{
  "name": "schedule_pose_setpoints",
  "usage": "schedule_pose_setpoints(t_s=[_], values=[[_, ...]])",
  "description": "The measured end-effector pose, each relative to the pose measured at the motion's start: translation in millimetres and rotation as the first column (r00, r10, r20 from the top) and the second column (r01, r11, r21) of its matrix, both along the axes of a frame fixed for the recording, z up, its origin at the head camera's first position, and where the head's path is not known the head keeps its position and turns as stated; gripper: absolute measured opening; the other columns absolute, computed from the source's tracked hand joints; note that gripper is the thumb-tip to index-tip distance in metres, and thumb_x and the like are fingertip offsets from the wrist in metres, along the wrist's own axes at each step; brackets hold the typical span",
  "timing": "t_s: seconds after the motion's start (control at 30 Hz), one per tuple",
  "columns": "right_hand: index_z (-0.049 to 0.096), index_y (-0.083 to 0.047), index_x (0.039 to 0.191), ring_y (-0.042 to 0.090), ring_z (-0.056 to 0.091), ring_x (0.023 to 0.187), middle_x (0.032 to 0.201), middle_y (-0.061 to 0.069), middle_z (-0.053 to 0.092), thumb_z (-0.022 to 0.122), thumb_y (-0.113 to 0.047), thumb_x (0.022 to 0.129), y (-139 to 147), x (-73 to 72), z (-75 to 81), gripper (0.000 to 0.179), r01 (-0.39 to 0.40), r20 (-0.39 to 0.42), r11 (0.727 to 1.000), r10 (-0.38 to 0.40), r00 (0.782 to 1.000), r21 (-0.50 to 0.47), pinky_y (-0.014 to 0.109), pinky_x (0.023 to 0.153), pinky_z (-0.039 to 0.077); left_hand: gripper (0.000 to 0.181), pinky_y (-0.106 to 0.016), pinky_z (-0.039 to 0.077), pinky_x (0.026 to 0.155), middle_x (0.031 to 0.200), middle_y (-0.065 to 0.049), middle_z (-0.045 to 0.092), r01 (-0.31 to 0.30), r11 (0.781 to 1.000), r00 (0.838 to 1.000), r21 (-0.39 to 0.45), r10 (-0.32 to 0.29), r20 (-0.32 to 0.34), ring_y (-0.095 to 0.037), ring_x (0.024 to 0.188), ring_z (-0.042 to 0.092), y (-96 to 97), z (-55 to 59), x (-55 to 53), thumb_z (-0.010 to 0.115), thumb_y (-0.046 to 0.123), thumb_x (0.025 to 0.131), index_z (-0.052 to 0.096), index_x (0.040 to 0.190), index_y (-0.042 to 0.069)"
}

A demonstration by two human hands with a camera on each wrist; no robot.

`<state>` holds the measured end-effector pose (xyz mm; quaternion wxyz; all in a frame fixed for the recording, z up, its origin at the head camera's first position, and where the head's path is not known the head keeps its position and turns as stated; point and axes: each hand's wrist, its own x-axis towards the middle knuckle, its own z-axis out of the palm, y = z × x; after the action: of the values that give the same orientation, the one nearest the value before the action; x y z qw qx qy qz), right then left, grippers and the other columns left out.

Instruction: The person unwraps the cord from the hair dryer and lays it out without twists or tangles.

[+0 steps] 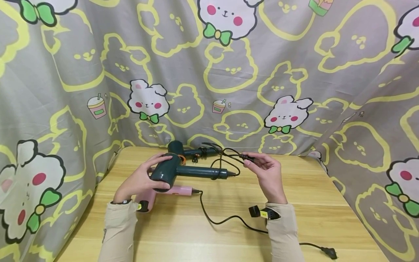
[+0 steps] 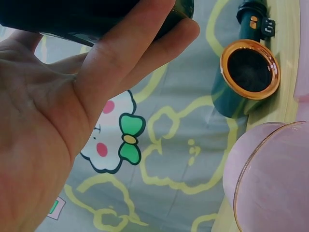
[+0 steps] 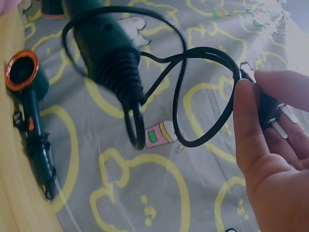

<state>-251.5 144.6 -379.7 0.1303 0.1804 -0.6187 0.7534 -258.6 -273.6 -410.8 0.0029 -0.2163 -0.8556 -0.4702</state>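
Plainly, the left hand (image 1: 144, 177) grips a glossy dark green hair dryer (image 1: 201, 171) by its stubby barrel, its straight tubular handle running out toward the right hand (image 1: 266, 173). That hand pinches a black plug (image 3: 267, 111) between thumb and fingers, and a thin cord (image 3: 207, 50) loops loosely between the two grips. Beyond the left grip lies a second green dryer (image 1: 175, 147), cord wound round its handle; just below that grip, a smooth pink dryer (image 1: 178, 190) rests on the wood-grain table (image 1: 183, 236). Only the right wrist view bares the plug's flat metal prongs (image 3: 288, 114); both wrist views show the second dryer's full coppery ring (image 2: 251, 95), partly hidden from the head.
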Motion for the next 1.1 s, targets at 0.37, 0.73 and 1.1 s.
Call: schedule_pose_setpoints(t_s=[0.37,0.73,1.1], values=[[0.074,-0.011,0.108,0.016,0.072,0.110,0.118,0.005,0.077,0.065,0.015,0.092,-4,6.7,3.0,0.032,-0.209,-0.048,0.975,0.205,0.978,-0.075,0.027,0.088,0.059,0.084,-0.045,0.054,0.089,0.171,-0.011,0.025,-0.022,1.000,1.000,-0.001,0.022,0.017,-0.043,0.121,0.058,-0.6,-2.2,-1.5,0.092,0.031,0.078,0.051,0.150,0.038],[0.072,-0.011,0.107,0.016,0.071,0.114,0.120,0.001,0.075,0.067,0.011,0.092,-4,8.6,2.1,0.027,-0.371,-0.030,0.898,0.389,0.921,0.236,0.029,0.088,0.060,0.085,-0.045,0.055,0.090,0.172,-0.013,0.022,-0.042,0.999,0.999,0.028,0.042,0.006,-0.044,0.120,0.060,-7.2,-4.1,-2.6,0.092,0.028,0.079,0.050,0.152,0.037],[0.073,0.000,0.108,0.023,0.077,0.096,0.121,0.019,0.073,0.073,0.000,0.093,-2,7.1,-1.8,0.015,-0.489,0.140,0.759,0.479,0.867,0.430,0.039,0.084,0.062,0.085,-0.047,0.054,0.091,0.171,-0.013,0.022,-0.054,0.998,0.999,0.045,0.054,-0.007,-0.046,0.123,0.057,-10.0,-2.4,-0.5,0.092,0.026,0.079,0.050,0.152,0.035]])
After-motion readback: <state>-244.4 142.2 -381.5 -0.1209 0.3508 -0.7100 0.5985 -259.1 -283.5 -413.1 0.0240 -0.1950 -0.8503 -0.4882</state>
